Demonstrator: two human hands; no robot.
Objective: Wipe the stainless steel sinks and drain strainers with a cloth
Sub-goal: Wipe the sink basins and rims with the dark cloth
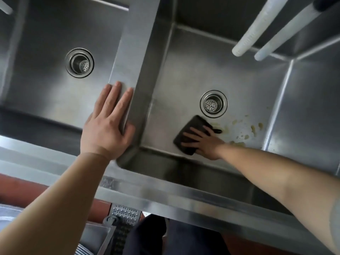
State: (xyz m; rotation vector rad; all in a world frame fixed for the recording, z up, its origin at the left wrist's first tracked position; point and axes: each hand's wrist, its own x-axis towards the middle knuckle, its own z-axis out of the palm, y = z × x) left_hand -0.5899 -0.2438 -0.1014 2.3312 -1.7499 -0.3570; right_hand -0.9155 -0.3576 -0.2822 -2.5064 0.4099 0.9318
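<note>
Left hand: my fingers lie straight and flat on the divider between the two sinks, bracing me, grasping nothing.
Right hand: spread flat, pressing the dark cloth onto the floor of the right sink; fingers extended, not curled round it.
Cloth position: just beside the right drain strainer, on its near side.
Handling: the cloth looks soft, thin and light; I judge palm pressure from above suits it best, or it may bunch and slide on slick steel.
Residue: yellowish specks lie to the cloth's right.
Left sink: its strainer sits untouched.
</note>
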